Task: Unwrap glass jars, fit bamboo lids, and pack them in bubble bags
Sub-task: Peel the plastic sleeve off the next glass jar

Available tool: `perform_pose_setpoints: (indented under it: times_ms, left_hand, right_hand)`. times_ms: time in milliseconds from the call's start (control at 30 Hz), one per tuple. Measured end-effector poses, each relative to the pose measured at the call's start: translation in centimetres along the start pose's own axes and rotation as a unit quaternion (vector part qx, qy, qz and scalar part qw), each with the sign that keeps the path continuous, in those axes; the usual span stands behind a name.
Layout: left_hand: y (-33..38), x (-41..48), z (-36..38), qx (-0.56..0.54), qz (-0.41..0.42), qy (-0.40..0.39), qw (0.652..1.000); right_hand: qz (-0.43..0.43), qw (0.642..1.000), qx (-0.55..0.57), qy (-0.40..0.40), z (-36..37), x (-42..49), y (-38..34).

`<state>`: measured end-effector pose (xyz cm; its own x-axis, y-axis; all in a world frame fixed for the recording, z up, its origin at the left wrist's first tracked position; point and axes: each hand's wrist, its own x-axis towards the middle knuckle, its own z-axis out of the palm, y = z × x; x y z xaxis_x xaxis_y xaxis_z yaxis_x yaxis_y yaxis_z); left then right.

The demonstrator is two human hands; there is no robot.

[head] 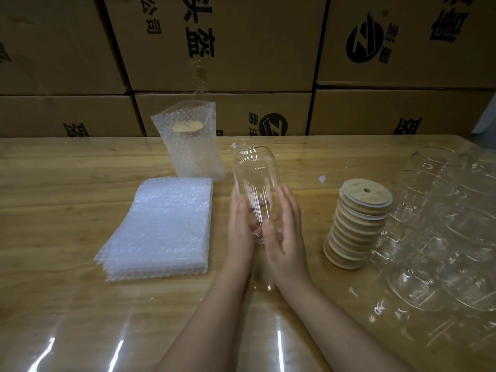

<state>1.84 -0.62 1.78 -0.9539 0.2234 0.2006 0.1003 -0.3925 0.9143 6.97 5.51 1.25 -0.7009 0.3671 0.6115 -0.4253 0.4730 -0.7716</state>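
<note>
A clear glass jar (256, 183) stands upright and lidless at the table's middle, held just above the wood. My left hand (241, 226) grips its lower left side. My right hand (288, 226) grips the lower right side, thumb across the front of the glass. Right of my hands rises a leaning stack of round bamboo lids (359, 224), each with a small hole. To the left lies a flat pile of bubble bags (163, 226). Behind that pile stands a packed jar in a bubble bag (190, 140), its bamboo lid showing through.
Several more glass jars in clear wrap (442, 224) lie crowded at the right edge. Stacked cardboard boxes (241, 49) wall off the back of the wooden table (53, 189). Shiny clear film (80, 331) covers the near part of the table.
</note>
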Motion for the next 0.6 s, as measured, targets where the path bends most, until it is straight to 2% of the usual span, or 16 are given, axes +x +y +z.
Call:
perform_pose_setpoints:
  times_ms: [67, 233, 300, 433, 533, 600]
  left_hand:
    - [0.2, -0.1, 0.1, -0.007, -0.001, -0.035, 0.999]
    - [0.6, -0.3, -0.4, -0.066, -0.096, -0.091, 0.989]
    - [0.9, -0.5, -0.6, -0.122, -0.119, -0.099, 0.98]
    - [1.5, -0.6, -1.0, -0.234, -0.152, -0.116, 0.953]
    - [1.6, -0.6, -1.4, -0.293, -0.218, -0.173, 0.915]
    - [1.3, -0.2, -2.1, -0.291, -0.246, -0.21, 0.9]
  right_hand:
    - [-0.016, 1.0, 0.006, 0.002, -0.5, 0.4, -0.4]
    - [-0.032, 0.999, 0.004, -0.012, -1.1, 2.0, -1.2]
    - [-0.015, 0.999, 0.016, -0.034, -1.2, 2.7, -1.8]
    - [0.026, 0.995, 0.02, -0.093, -1.5, 5.3, -4.0]
    - [0.057, 0.991, 0.046, -0.113, -2.2, 7.4, -5.3]
    - [0.098, 0.986, 0.064, -0.119, -3.0, 8.3, -5.5]
